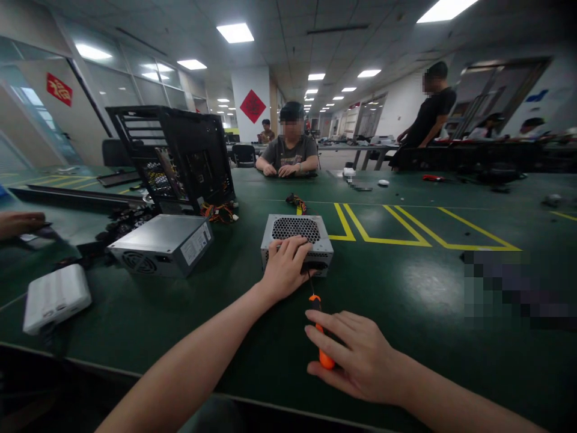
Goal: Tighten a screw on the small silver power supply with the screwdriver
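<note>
Prog.: looks mid-job, approx. early, but can't pin the stage. L hand is on the silver rectangular metal box w/ honeycomb grille, prob. a PSU, which sits on the dark-green tabletop in front of the person. L fingers bent over its top, thumb side down at the near face; can't tell if they pinch anything. R hand has fingers + thumb wrapped around the orange-and-black-handled screwdriver, thin shaft pointing at the box's near face, by L thumb. Tip obscured, so can't confirm it's seated in a screw.

Done: tool in hand, box steadied, driver brought to near face. No screw seen out, no panel seen off; housing looks closed. Left, as judged: screw work at that face, count unk. Multicolour cable bundle lies behind box. 2nd silver box w/ round fan grille sits apart, near tall black open-frame PC case; neither in hand.
</note>
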Motion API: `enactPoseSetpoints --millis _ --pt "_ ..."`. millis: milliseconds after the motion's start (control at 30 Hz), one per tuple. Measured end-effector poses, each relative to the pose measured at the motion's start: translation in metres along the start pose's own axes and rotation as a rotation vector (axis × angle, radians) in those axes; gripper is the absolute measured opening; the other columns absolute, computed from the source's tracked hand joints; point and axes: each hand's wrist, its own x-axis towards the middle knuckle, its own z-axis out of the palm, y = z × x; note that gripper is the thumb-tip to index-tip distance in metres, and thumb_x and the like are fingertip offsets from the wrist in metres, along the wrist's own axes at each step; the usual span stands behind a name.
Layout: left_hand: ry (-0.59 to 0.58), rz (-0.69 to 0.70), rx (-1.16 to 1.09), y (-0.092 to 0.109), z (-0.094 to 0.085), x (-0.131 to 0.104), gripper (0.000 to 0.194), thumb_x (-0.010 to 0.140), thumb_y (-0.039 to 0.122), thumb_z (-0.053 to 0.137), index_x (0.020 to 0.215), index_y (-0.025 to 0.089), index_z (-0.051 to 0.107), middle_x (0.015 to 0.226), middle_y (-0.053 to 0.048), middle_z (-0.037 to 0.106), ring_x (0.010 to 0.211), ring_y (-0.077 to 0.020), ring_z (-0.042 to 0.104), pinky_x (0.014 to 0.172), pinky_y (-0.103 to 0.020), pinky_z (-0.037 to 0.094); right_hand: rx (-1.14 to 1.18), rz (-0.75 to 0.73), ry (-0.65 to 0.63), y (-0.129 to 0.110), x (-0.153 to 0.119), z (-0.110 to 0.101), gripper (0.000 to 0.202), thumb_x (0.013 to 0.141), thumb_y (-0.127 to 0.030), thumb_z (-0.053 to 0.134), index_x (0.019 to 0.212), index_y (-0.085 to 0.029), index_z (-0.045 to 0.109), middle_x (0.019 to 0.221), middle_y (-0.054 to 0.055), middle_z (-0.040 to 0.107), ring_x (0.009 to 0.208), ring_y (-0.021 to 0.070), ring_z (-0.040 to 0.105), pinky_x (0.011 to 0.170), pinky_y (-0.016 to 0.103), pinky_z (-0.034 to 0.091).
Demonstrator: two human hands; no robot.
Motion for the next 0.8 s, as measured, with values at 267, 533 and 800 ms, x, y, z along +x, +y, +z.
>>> enactPoseSetpoints --millis 267,533,800 --pt "-0.02 -0.016 -0.002 0.0004 0.0003 0.0006 0.044 0.074 0.037 0.061 0.111 0.019 0.047 0.118 -0.009 0.054 0.112 -0.0237 0.045 0.09 -0.041 0.027 0.029 0.057 -0.087 -0.0009 -0.0081 0.0059 0.041 0.081 -0.042 0.048 0.104 -0.009 0.054 0.103 0.02 0.06 0.085 0.0199 0.063 0.065 0.026 0.051" --pt "-0.004 -0.002 -0.005 -0.0009 0.0009 -0.0003 0.041 0.077 0.039 0.056 0.111 0.018 0.048 0.118 -0.01 0.054 0.112 -0.0237 0.045 0.088 -0.041 0.027 -0.115 -0.049 -0.004 -0.004 0.0007 0.0066 0.028 0.081 -0.039 0.052 0.095 -0.016 0.058 0.095 0.016 0.064 0.072 0.0176 0.062 0.064 0.03 0.049" --pt "0.0 -0.003 0.0 -0.0005 0.0008 -0.0005 0.041 0.077 0.04 0.057 0.111 0.019 0.048 0.117 -0.009 0.054 0.111 -0.0235 0.046 0.089 -0.04 0.027 -0.064 0.006 0.065 -0.0043 -0.0032 0.0102 0.038 0.082 -0.045 0.046 0.09 -0.009 0.056 0.093 0.018 0.065 0.075 0.0179 0.064 0.062 0.026 0.052"
